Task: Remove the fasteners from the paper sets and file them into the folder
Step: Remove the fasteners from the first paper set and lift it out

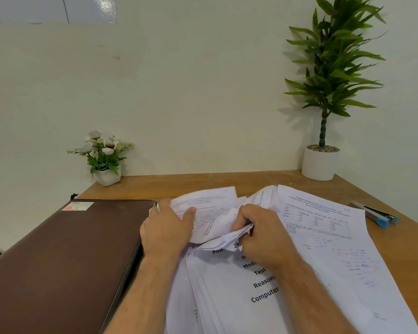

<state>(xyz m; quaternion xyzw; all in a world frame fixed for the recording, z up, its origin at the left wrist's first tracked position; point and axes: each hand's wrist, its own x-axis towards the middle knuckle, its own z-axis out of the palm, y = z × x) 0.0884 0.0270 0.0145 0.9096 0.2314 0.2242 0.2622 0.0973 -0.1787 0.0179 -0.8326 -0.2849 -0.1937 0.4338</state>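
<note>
A thick set of printed white papers [263, 297] lies on the wooden desk in front of me, its top corner crumpled and folded back. My right hand [263, 235] pinches that crumpled corner [229, 239]. My left hand [167, 227] rests with straight fingers on the folded-back pages [208, 208], thumb stretched toward the right hand. Any fastener is hidden under the fingers and folds. A closed brown folder [65, 256] lies flat on the left, its edge touching the papers. More printed sheets [323, 220] spread out to the right.
A grey and blue stapler [377, 216] lies at the right desk edge beside the sheets. A small white pot of white flowers [105, 162] stands at the back left. A tall green plant in a white pot [320, 162] stands at the back right corner.
</note>
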